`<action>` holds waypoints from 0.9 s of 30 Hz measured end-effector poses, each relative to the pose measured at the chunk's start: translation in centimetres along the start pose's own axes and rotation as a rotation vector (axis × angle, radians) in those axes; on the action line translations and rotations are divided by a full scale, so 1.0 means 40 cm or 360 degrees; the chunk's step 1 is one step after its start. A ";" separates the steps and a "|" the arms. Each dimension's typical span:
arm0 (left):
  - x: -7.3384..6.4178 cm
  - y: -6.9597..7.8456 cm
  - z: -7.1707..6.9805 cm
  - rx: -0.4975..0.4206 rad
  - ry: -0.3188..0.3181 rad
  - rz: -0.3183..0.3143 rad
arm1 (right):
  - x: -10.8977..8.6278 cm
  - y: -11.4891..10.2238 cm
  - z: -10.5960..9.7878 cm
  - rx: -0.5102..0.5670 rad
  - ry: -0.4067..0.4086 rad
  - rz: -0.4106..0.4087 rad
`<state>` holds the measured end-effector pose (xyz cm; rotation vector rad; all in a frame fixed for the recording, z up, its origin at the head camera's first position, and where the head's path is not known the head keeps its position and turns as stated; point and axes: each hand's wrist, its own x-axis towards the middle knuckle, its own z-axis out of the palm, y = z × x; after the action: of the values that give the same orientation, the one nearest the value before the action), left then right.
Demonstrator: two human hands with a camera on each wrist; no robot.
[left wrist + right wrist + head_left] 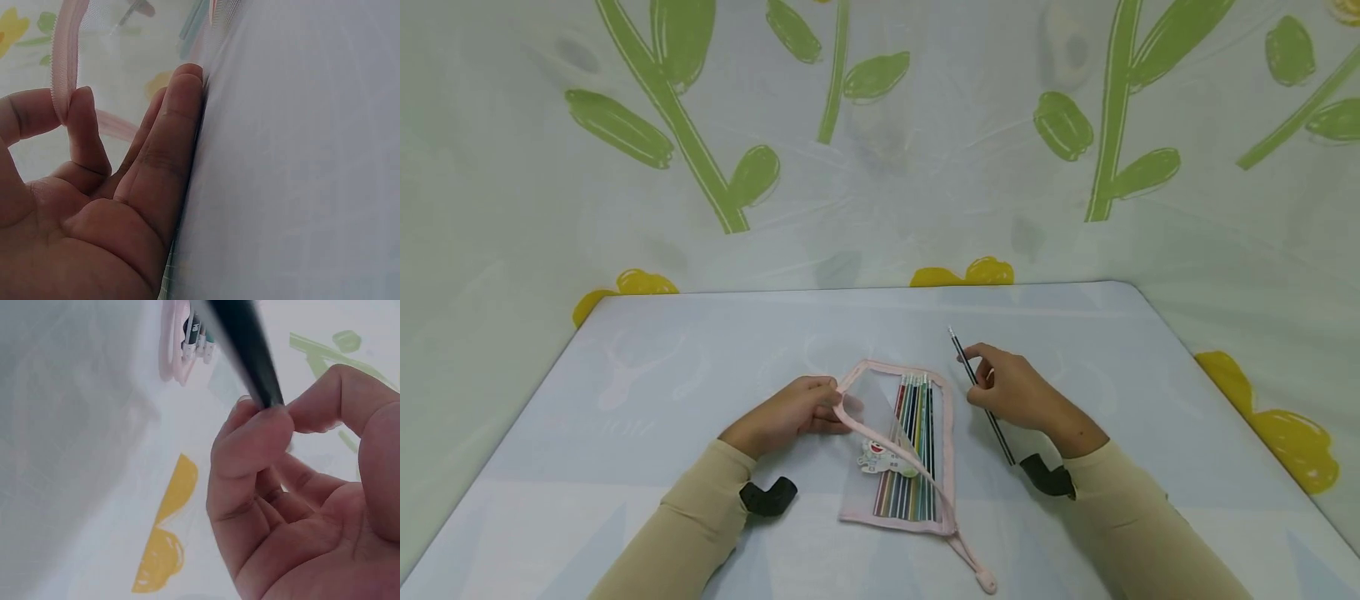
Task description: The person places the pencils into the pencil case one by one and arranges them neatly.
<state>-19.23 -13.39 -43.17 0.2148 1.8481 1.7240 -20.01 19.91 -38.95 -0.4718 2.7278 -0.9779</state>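
A clear mesh zip pouch [950,433] with pink edging lies on the table, its zipped side lifted open. Several coloured pencils [913,467] lie side by side in it, behind a cartoon patch [880,460]. My left hand [793,410] pinches the pouch's pink zip edge [65,56] between thumb and index finger; its other fingers extend along the tabletop. To the right of the pouch, my right hand [1015,393] pinches a dark pencil [998,432], tilted, apart from the pouch. Up close in the right wrist view, this pencil [247,350] is blurred.
The pale table [760,333] extends to a back edge against a fabric wall [880,208] printed with green stems and yellow flowers. A pink strap [973,562] trails from the pouch's near right corner. Black wrist mounts [769,497] sit under both sleeves.
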 end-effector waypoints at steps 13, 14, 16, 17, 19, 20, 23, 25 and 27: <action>-0.002 0.000 -0.001 0.0000 -0.0023 0.0010 | -0.001 -0.016 -0.002 0.0239 0.0155 -0.0084; -0.001 0.001 -0.001 0.0001 -0.0024 0.0008 | -0.002 -0.017 -0.003 0.0260 0.0164 -0.0089; -0.001 0.001 -0.001 0.0004 -0.0024 0.0007 | -0.002 -0.018 -0.004 0.0299 0.0174 -0.0096; 0.000 0.001 -0.001 0.0008 -0.0022 0.0008 | -0.002 -0.019 -0.004 0.0315 0.0175 -0.0098; 0.001 0.001 -0.001 0.0013 -0.0018 0.0011 | -0.003 -0.019 -0.005 0.0364 0.0166 -0.0097; 0.002 0.001 -0.001 0.0015 -0.0015 0.0009 | -0.002 -0.019 -0.005 0.0395 0.0159 -0.0096; 0.005 -0.001 0.000 0.0017 -0.0001 0.0010 | 0.000 -0.018 -0.004 0.0470 0.0136 -0.0087; 0.006 -0.002 0.000 0.0009 0.0006 0.0006 | 0.001 -0.018 -0.002 0.0506 0.0129 -0.0071; 0.007 -0.004 0.000 0.0007 0.0007 0.0007 | 0.003 -0.017 -0.001 0.0527 0.0130 -0.0058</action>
<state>-19.41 -13.30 -43.40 0.2169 1.8560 1.7252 -19.98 19.40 -38.49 -0.4291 2.5586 -1.4532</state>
